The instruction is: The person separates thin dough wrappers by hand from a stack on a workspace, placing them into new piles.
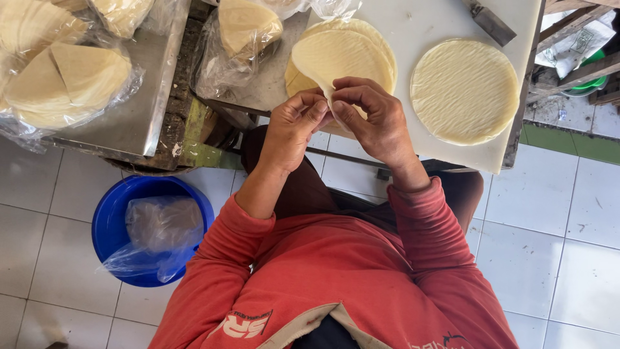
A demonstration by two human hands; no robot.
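While both hands meet at the surface [420, 26] edge, left hand [294, 126] and right hand [374, 119] fingers pinch shut on the near rim of 1 thin wrapper [342, 55], lifted off a stack [381, 42]. Another round stack [465, 90] lies just right. Bucket [113, 213] stands on the floor.
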